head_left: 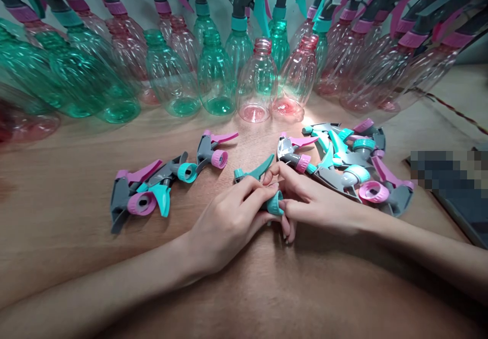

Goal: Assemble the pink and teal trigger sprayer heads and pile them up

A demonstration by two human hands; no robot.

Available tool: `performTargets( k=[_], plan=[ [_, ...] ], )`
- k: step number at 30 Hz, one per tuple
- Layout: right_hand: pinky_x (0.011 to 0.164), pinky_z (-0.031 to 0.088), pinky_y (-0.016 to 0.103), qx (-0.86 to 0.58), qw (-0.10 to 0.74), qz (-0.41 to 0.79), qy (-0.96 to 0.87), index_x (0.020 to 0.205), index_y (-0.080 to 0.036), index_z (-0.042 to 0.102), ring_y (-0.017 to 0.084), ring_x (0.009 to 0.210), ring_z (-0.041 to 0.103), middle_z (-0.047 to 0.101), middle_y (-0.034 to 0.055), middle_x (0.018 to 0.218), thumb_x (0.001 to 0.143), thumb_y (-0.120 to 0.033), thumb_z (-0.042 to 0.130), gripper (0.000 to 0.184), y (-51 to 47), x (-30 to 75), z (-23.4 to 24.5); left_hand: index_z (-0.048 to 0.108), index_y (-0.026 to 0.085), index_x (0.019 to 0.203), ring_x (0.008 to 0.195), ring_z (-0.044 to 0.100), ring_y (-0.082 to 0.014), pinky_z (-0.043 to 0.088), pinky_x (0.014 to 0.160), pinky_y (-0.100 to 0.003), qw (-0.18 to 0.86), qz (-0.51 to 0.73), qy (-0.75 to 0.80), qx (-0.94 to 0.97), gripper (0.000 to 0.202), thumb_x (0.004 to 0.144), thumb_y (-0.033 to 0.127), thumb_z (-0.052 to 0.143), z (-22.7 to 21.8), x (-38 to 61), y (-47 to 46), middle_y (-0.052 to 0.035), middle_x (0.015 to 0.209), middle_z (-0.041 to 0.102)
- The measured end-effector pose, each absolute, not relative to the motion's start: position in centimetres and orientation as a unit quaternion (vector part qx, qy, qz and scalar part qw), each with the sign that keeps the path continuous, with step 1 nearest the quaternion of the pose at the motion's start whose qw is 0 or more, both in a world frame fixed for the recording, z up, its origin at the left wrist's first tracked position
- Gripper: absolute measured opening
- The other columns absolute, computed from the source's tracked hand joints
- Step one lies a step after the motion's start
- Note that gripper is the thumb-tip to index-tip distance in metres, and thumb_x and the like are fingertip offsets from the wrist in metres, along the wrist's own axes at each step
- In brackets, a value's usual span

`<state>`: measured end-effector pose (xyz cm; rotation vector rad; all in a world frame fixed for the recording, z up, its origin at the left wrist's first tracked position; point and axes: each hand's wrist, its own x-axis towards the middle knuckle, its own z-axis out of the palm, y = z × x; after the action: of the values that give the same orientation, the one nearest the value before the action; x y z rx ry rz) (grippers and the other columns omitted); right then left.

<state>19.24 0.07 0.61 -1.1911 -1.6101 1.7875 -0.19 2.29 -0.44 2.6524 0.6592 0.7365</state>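
A grey trigger spray head with a teal trigger and teal collar point(274, 204) is held just above the wooden table. My left hand point(231, 214) is closed around its body, hiding much of it. My right hand point(318, 202) has its fingers bent round the collar, thumb at the collar's open end. Whether a small part sits between those fingers is hidden. To the left lie three more spray heads, one with a magenta collar point(142, 204), one with a teal collar point(187, 172) and one with a pink collar point(219, 159). A pile of spray heads point(337, 151) lies beyond my right hand.
Clear pink bottles point(257, 85) and green bottles point(216, 74) with open necks stand across the back. Behind and beside them are bottles with spray heads fitted point(239, 44). At the right lie a dark flat object point(463, 207), partly pixelated, and a twisted wire point(453, 108).
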Motion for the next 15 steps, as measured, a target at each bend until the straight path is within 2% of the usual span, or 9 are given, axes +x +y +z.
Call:
performTargets(
  k=[6, 10, 15],
  plan=[
    [0.048, 0.049, 0.022, -0.453, 0.258, 0.637, -0.568, 0.104, -0.023, 0.037, 0.012, 0.046, 0.061, 0.056, -0.0106, 0.053, 0.079, -0.007, 0.046, 0.032, -0.35, 18.65, 0.52, 0.054, 0.009, 0.111, 0.087, 0.060, -0.0163, 0.052, 0.079, -0.026, 0.160, 0.261, 0.232, 0.923, 0.021, 0.092, 0.016, 0.051, -0.39, -0.19, 2.11, -0.0089, 0.098, 0.059],
    [0.049, 0.050, 0.023, -0.459, 0.229, 0.623, -0.591, 0.107, -0.022, 0.037, 0.013, 0.049, 0.062, 0.058, -0.0080, 0.055, 0.083, -0.011, 0.046, 0.028, -0.27, 18.91, 0.57, 0.053, 0.010, 0.112, 0.086, 0.060, -0.0164, 0.052, 0.077, -0.027, 0.167, 0.254, 0.237, 0.923, 0.021, 0.092, 0.018, 0.050, -0.37, -0.13, 2.18, -0.0086, 0.099, 0.059],
    [0.047, 0.049, 0.022, -0.443, 0.194, 0.581, -0.655, 0.106, -0.023, 0.037, 0.012, 0.052, 0.061, 0.058, -0.0050, 0.068, 0.088, -0.016, 0.042, 0.019, -0.15, 19.35, 1.22, 0.053, 0.011, 0.112, 0.089, 0.060, -0.0183, 0.052, 0.078, -0.029, 0.179, 0.239, 0.250, 0.921, 0.022, 0.091, 0.020, 0.052, -0.41, -0.23, 2.19, -0.0079, 0.098, 0.058]
  ],
)
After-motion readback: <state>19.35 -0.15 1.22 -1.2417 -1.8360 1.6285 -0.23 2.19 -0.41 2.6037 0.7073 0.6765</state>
